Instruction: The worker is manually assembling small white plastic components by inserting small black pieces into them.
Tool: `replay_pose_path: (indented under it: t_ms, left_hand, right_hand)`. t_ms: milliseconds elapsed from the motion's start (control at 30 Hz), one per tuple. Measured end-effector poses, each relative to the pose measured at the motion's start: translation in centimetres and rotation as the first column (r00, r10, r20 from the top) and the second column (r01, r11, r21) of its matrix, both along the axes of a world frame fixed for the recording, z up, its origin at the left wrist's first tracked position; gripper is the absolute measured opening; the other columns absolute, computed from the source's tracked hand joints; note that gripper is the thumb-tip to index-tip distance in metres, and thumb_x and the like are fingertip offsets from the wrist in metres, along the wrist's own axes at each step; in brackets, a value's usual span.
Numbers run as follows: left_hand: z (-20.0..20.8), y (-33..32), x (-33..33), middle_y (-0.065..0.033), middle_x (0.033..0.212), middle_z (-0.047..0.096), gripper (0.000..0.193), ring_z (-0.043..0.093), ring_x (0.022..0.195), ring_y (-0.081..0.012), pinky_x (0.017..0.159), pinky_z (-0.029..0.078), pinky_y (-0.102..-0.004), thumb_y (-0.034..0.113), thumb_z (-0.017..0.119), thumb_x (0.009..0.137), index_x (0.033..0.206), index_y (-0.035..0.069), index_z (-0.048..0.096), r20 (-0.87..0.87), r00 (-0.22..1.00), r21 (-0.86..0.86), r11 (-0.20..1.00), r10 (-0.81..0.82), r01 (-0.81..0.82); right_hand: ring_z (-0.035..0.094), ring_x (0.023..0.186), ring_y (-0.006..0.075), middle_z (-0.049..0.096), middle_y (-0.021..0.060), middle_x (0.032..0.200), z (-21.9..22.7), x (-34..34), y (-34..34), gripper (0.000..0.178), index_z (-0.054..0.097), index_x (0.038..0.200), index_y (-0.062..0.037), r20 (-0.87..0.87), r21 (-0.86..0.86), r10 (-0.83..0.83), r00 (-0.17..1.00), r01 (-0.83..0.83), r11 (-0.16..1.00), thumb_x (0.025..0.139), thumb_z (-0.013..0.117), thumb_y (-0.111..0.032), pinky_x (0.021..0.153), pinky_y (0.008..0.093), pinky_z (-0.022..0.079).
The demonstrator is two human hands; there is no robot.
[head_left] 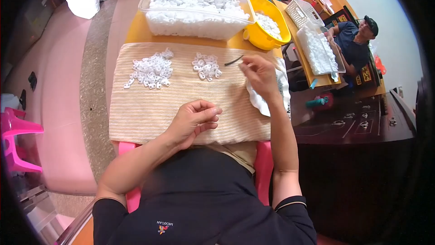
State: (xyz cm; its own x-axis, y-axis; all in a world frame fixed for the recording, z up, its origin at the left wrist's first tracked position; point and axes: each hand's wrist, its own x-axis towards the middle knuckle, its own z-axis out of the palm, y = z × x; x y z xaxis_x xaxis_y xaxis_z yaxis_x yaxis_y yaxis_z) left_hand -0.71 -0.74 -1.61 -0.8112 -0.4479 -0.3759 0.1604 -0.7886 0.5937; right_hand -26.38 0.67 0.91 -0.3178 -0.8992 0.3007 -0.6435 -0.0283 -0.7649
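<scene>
Over the near middle of the striped cloth (140,113), my left hand (195,120) is closed in a pinch; whatever is between its fingertips is too small to make out. My right hand (262,76) hovers at the cloth's right side, thumb and fingers pressed together, their contents hidden. Just left of its fingertips is a thin dark stick-like piece (233,60); I cannot tell whether they touch. Small white plastic pieces with holes form a larger pile (152,70) on the left and a smaller pile (206,67) in the middle. A white wavy-edged dish (257,102) lies partly under my right forearm.
A clear tub (195,26) heaped with white pieces stands at the table's far side, beside a yellow basin (267,41) of similar pieces. Farther right, another person (353,45) sits by a second full tub (319,57). A pink stool (20,141) stands at left.
</scene>
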Motion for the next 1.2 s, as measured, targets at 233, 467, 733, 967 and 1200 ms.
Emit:
replay_pose_path:
  t_ms: [233,467,733,967,1200]
  left_hand:
    - [0.4,0.0,0.0,-0.0009,0.090,0.066,0.012,0.062,0.080,-0.0078,0.073,0.055,-0.0245,0.014,0.067,0.089,0.097,0.007,0.062,0.008,1.000,0.004,1.000,0.012,-0.012]
    - [0.5,0.0,0.0,-0.0001,0.085,0.063,0.012,0.062,0.077,-0.0077,0.071,0.055,-0.0245,0.013,0.069,0.087,0.094,0.008,0.061,0.023,1.000,0.008,1.000,0.011,-0.011]
    - [0.3,0.1,0.0,0.0005,0.085,0.063,0.011,0.062,0.076,-0.0078,0.070,0.054,-0.0235,0.014,0.070,0.087,0.093,0.008,0.062,0.019,1.000,0.007,1.000,0.003,-0.003]
    - [0.1,0.1,-0.1,0.0004,0.084,0.064,0.011,0.062,0.076,-0.0080,0.070,0.054,-0.0234,0.014,0.069,0.087,0.093,0.008,0.062,0.018,1.000,-0.001,1.000,0.006,-0.006]
    - [-0.2,0.1,-0.1,-0.0020,0.086,0.065,0.013,0.062,0.077,-0.0084,0.071,0.055,-0.0243,0.013,0.067,0.089,0.098,0.006,0.061,0.009,0.999,-0.001,0.999,0.047,-0.047]
  right_hand:
    - [0.064,0.074,0.0234,0.067,0.0115,0.086,-1.1,3.1,-0.6,0.019,0.068,0.098,-0.0024,-0.369,0.164,0.157,0.916,-0.103,0.981,0.080,0.068,-0.010,0.066,0.0334,0.050]
    - [0.062,0.086,0.0347,0.063,0.0142,0.089,-1.0,4.4,-0.9,0.018,0.069,0.092,-0.0070,-0.423,0.272,0.179,0.888,-0.064,0.960,0.082,0.064,-0.021,0.076,0.0433,0.049]
    - [0.062,0.081,0.0365,0.062,0.0143,0.087,-1.5,4.9,-1.0,0.014,0.068,0.087,-0.0060,-0.436,0.217,0.150,0.887,-0.058,0.974,0.084,0.061,-0.017,0.073,0.0452,0.048]
    - [0.061,0.079,0.0357,0.061,0.0142,0.087,-2.6,4.8,-1.1,0.013,0.063,0.091,-0.0034,-0.517,0.189,0.128,0.847,-0.032,0.981,0.089,0.057,-0.014,0.069,0.0427,0.049]
    - [0.060,0.079,0.0371,0.061,0.0169,0.087,-2.6,5.2,-0.6,0.009,0.061,0.092,-0.0017,-0.434,0.035,0.035,0.900,-0.022,0.999,0.089,0.057,-0.009,0.068,0.0423,0.048]
